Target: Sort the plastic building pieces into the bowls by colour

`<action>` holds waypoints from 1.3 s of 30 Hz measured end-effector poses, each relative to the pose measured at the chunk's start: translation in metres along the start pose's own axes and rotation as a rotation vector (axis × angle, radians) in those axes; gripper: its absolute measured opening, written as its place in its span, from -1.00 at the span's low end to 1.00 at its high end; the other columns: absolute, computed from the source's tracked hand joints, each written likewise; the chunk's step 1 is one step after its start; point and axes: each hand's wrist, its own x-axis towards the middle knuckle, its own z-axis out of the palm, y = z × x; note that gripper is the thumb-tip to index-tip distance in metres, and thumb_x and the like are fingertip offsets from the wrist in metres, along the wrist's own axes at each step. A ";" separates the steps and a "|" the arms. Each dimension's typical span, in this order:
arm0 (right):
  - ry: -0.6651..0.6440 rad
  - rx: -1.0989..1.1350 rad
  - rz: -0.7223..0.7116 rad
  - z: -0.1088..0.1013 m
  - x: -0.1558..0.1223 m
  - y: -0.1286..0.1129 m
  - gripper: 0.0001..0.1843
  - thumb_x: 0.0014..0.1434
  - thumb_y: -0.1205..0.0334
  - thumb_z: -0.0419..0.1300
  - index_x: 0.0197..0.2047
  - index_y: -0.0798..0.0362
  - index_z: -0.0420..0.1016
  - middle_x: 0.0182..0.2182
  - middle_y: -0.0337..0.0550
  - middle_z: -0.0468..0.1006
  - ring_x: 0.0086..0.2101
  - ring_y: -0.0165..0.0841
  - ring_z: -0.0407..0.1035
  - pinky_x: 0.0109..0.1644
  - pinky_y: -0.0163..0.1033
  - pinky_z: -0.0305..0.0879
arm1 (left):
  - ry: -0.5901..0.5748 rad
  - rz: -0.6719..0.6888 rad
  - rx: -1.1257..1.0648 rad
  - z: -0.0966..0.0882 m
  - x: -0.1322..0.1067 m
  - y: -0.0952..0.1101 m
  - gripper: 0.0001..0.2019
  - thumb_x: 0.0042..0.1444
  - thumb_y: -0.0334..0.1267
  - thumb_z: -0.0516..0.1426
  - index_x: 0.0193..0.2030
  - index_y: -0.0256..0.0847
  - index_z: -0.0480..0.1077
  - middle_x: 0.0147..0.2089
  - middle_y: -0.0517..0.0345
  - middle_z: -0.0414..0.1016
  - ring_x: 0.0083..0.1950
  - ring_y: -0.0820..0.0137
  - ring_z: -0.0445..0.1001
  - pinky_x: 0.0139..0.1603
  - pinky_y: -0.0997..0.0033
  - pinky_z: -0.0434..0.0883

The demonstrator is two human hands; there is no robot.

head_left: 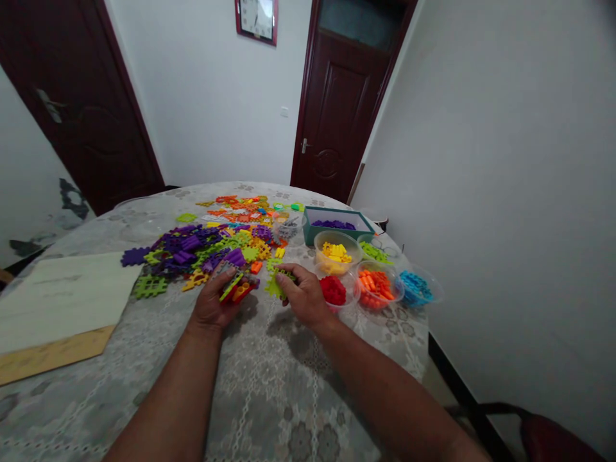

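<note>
My left hand [212, 303] is closed around a small bundle of plastic building pieces [237, 287], red, green and orange, held just above the table. My right hand [302, 294] pinches a light-green flat piece [275, 282] lying on the tablecloth. Both hands sit at the near edge of a wide heap of loose pieces [212, 247], mostly purple, green, orange and yellow.
Clear bowls hold sorted pieces: yellow [337, 252], red [333, 290], orange [376, 284], blue [414, 287], green [375, 251]. A teal box [337, 224] holds purple ones. A flat board [58, 308] lies at the left. The round table [269, 385] has a lace cloth. A dark chair [553, 436] stands near right.
</note>
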 end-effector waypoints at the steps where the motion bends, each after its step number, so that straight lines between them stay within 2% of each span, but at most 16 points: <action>1: -0.015 -0.015 -0.006 -0.002 -0.005 -0.006 -0.64 0.34 0.01 0.23 0.07 0.01 0.64 -0.48 -0.30 0.52 -0.55 -0.40 0.37 -0.53 -0.32 0.31 | -0.001 0.002 0.012 0.000 0.000 0.000 -0.83 0.00 -0.43 0.34 -0.25 -0.26 0.51 -0.43 0.07 0.63 -0.43 0.23 0.66 -0.26 0.16 0.72; 2: -0.026 -0.057 -0.038 -0.007 -0.010 -0.014 -0.64 0.36 0.01 0.21 0.08 0.00 0.64 -0.45 -0.28 0.55 -0.53 -0.38 0.40 -0.49 -0.31 0.35 | -0.003 -0.001 0.027 0.001 0.000 0.001 -0.83 0.00 -0.42 0.34 -0.24 -0.26 0.52 -0.41 0.06 0.64 -0.42 0.22 0.66 -0.26 0.18 0.72; 4: -0.017 -0.220 -0.183 -0.024 -0.017 -0.033 -0.68 0.39 0.04 0.22 0.08 -0.04 0.66 -0.31 -0.20 0.65 -0.36 -0.34 0.51 -0.28 -0.25 0.47 | -0.013 -0.022 0.064 0.002 -0.001 0.002 -0.83 0.01 -0.40 0.33 -0.21 -0.27 0.53 -0.38 0.03 0.66 -0.40 0.21 0.68 -0.29 0.21 0.71; 7: 0.102 -0.530 -0.390 -0.072 -0.011 -0.057 -0.72 0.39 0.12 0.22 0.08 -0.06 0.67 -0.03 -0.09 0.70 -0.02 -0.24 0.56 0.13 -0.13 0.45 | -0.017 -0.030 0.090 0.004 -0.001 0.003 -0.82 0.00 -0.40 0.32 -0.21 -0.25 0.54 -0.38 0.07 0.65 -0.40 0.21 0.67 -0.33 0.25 0.70; 10: 0.299 -0.763 -0.345 -0.140 0.013 -0.062 -0.69 0.37 0.12 0.19 0.06 -0.01 0.67 0.00 -0.03 0.71 0.00 -0.16 0.56 0.20 -0.03 0.42 | 0.010 -0.022 0.091 0.006 -0.001 0.003 -0.84 -0.02 -0.40 0.32 -0.26 -0.25 0.52 -0.42 0.09 0.62 -0.42 0.24 0.66 -0.31 0.27 0.70; 13: 0.439 -0.898 -0.227 -0.203 0.033 -0.056 -0.53 0.30 0.17 0.16 0.22 0.09 0.59 0.07 0.09 0.68 -0.11 -0.14 0.58 0.17 0.04 0.44 | 0.025 -0.047 0.116 0.005 0.000 0.001 -0.86 -0.03 -0.37 0.33 -0.29 -0.28 0.53 -0.42 0.03 0.62 -0.40 0.22 0.67 -0.29 0.28 0.69; 15: 0.501 -0.924 -0.164 -0.230 0.034 -0.051 -0.40 0.28 0.19 0.15 0.36 0.14 0.47 0.13 0.15 0.64 -0.21 -0.17 0.58 0.12 0.05 0.47 | 0.015 -0.034 0.117 0.005 0.001 0.001 -0.83 -0.04 -0.36 0.35 -0.27 -0.29 0.54 -0.42 0.02 0.63 -0.39 0.22 0.67 -0.26 0.27 0.70; 16: 0.530 -0.935 -0.154 -0.236 0.029 -0.050 -0.37 0.27 0.19 0.14 0.39 0.15 0.43 0.15 0.17 0.62 -0.24 -0.18 0.57 0.11 0.06 0.47 | 0.006 -0.024 0.116 0.005 0.001 0.000 -0.81 -0.04 -0.36 0.35 -0.25 -0.28 0.54 -0.41 0.03 0.63 -0.39 0.22 0.67 -0.24 0.25 0.70; 18: 0.568 -0.950 -0.182 -0.236 0.012 -0.048 -0.40 0.29 0.19 0.13 0.36 0.14 0.46 0.16 0.17 0.61 -0.20 -0.18 0.58 0.13 0.07 0.48 | -0.004 -0.017 0.119 0.005 0.001 0.000 -0.79 -0.05 -0.36 0.36 -0.23 -0.29 0.55 -0.41 0.03 0.62 -0.40 0.23 0.67 -0.21 0.23 0.70; 20: 0.520 -0.942 -0.241 -0.219 -0.013 -0.045 -0.52 0.33 0.20 0.10 0.25 0.11 0.55 0.12 0.12 0.63 -0.08 -0.15 0.57 0.17 0.07 0.47 | -0.005 -0.026 0.126 0.005 0.001 0.000 -0.80 -0.04 -0.36 0.36 -0.23 -0.29 0.55 -0.40 0.03 0.63 -0.40 0.23 0.67 -0.21 0.23 0.71; 23: 0.282 -0.915 -0.334 -0.180 -0.053 -0.037 -0.62 0.38 0.26 0.09 0.18 0.02 0.57 0.12 0.04 0.63 0.12 -0.15 0.51 0.28 0.06 0.43 | 0.015 -0.046 0.138 0.006 0.001 0.000 -0.87 0.00 -0.36 0.33 -0.27 -0.29 0.55 -0.40 0.02 0.63 -0.40 0.24 0.67 -0.24 0.25 0.70; 26: 0.082 -0.986 -0.397 -0.145 -0.076 -0.025 -0.63 0.39 0.34 0.13 0.20 0.01 0.56 0.17 0.06 0.58 0.19 -0.15 0.46 0.30 0.05 0.42 | 0.051 -0.047 0.144 0.007 -0.001 0.001 -0.90 0.01 -0.40 0.31 -0.30 -0.29 0.54 -0.38 0.01 0.63 -0.39 0.22 0.68 -0.27 0.25 0.70; 29: 0.041 -1.112 -0.398 -0.127 -0.081 -0.017 -0.69 0.38 0.38 0.17 0.13 0.05 0.60 0.09 0.08 0.62 0.10 -0.13 0.51 0.23 0.03 0.48 | 0.049 -0.036 0.136 0.009 -0.001 0.001 -0.86 0.00 -0.42 0.32 -0.25 -0.28 0.55 -0.34 0.04 0.65 -0.39 0.21 0.68 -0.28 0.22 0.71; 35: -0.020 -1.218 -0.353 -0.116 -0.071 -0.017 -0.83 0.40 0.35 0.21 -0.03 0.04 0.63 -0.14 -0.01 0.67 -0.09 -0.15 0.54 0.07 -0.03 0.51 | 0.064 -0.056 0.153 0.007 0.000 0.001 -0.93 0.09 -0.41 0.24 -0.27 -0.30 0.57 -0.36 0.00 0.66 -0.38 0.22 0.68 -0.30 0.23 0.70; 39: 0.029 -1.146 -0.404 -0.115 -0.073 -0.017 -0.78 0.42 0.36 0.16 0.01 0.04 0.62 -0.05 0.01 0.66 -0.02 -0.18 0.53 0.15 -0.04 0.49 | 0.056 -0.070 0.143 0.008 -0.001 0.001 -0.92 0.10 -0.43 0.22 -0.28 -0.26 0.56 -0.35 0.03 0.67 -0.36 0.22 0.69 -0.29 0.21 0.71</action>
